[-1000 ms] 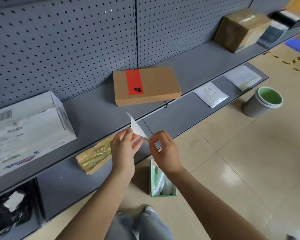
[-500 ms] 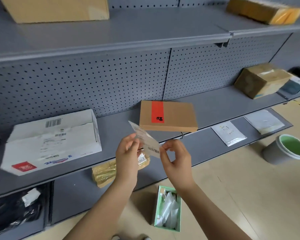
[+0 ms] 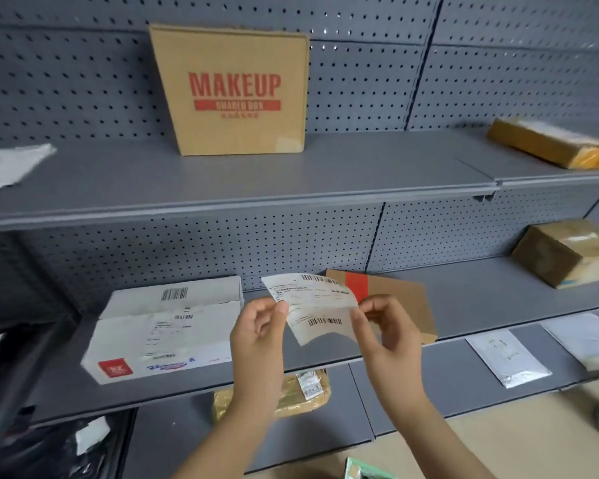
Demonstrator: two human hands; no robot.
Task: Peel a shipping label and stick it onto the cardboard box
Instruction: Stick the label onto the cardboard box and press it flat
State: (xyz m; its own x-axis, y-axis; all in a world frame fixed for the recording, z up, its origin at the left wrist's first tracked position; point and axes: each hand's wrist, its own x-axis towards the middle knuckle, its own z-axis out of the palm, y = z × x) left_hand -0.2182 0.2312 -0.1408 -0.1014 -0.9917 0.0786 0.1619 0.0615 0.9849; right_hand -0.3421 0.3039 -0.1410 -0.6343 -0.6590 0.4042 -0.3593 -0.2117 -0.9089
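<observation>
Holding a white rectangular shipping label printed with barcodes (image 3: 313, 307) up at chest height, between the two hands and in front of the grey metal shelf unit with a pegboard back (image 3: 256, 181). Left hand (image 3: 258, 335) pinched shut on the label's left edge, thumb and forefinger closed over the paper, remaining fingers curled in. Right hand (image 3: 386, 331) likewise pinched on the right edge, fingertips pressed together over the paper. Label curved, printed face toward the camera, lower edge bowing down between the hands. Whether any backing paper clings to it, cannot tell. Directly behind the label and partly hidden by it and the right hand, a flat brown cardboard box with a red stripe (image 3: 395, 299), lying on the middle shelf, apart from the label. To its left on the same shelf, a large white carton with barcode stickers and a red square logo (image 3: 166, 330). On the upper shelf, upright against the pegboard, a brown cardboard box printed MAKEUP in red (image 3: 234, 91). At the right end of the middle shelf, a brown tape-wrapped parcel (image 3: 564, 254). On the lower shelf, beneath the left forearm, a yellowish plastic-wrapped packet (image 3: 301, 395), and further right a flat white mailer bag (image 3: 505, 357).
</observation>
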